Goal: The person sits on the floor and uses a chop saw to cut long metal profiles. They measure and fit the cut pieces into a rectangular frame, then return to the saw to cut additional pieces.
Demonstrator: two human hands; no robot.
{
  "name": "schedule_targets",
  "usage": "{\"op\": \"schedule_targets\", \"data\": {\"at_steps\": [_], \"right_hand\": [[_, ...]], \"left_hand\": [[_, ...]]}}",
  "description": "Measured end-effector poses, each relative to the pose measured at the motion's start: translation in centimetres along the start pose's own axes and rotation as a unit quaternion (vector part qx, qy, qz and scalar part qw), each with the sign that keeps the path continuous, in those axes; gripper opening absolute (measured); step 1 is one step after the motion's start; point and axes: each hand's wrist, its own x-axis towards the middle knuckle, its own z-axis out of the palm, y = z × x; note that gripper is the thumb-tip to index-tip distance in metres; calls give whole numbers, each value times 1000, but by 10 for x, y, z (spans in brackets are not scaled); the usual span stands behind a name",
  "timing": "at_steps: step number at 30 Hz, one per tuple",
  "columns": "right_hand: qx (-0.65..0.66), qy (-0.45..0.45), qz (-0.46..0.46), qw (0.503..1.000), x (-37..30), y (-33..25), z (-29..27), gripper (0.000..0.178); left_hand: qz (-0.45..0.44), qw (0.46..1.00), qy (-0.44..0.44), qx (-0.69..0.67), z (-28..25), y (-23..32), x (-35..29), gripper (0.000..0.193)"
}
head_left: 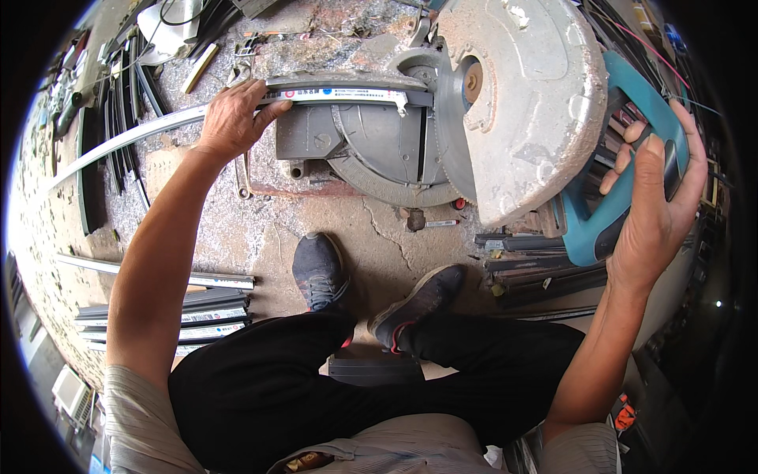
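Observation:
My left hand (235, 118) is closed over a long metal profile (347, 96) with a white printed film, pressing it along the fence of a mitre saw. The profile runs off to the left as a pale bar, and its right end lies close to the saw blade (455, 118). Under it is the grey saw table (379, 138) with a dark slot. My right hand (651, 189) is wrapped round the teal saw handle (632, 158), thumb on top. A dusty grey guard (537, 103) covers much of the blade.
Several dark profiles (126, 110) lie at the far left, and a stack of profiles (197, 320) sits near my left leg. More dark bars (537, 265) lie below the handle. My shoes (320, 268) stand on the concrete in front of the saw. A red-tipped marker (442, 223) lies nearby.

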Motion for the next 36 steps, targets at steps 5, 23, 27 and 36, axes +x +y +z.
{"op": "schedule_targets", "data": {"at_steps": [5,23,27,36], "right_hand": [[-9,-24,19,999,6,-3,-5,57],[6,9,17,1000,-12,-1,3,55],[8,-3,21,1000,-14,3,0,58],[8,1,21,1000,-15,4,1,59]], "left_hand": [[1,1000,1,-3,1,-2,-1,66],[-3,1000,-1,-4,3,-2,0,67],[1,1000,7,-6,3,-2,0,68],[0,1000,10,-6,3,-2,-1,66]]}}
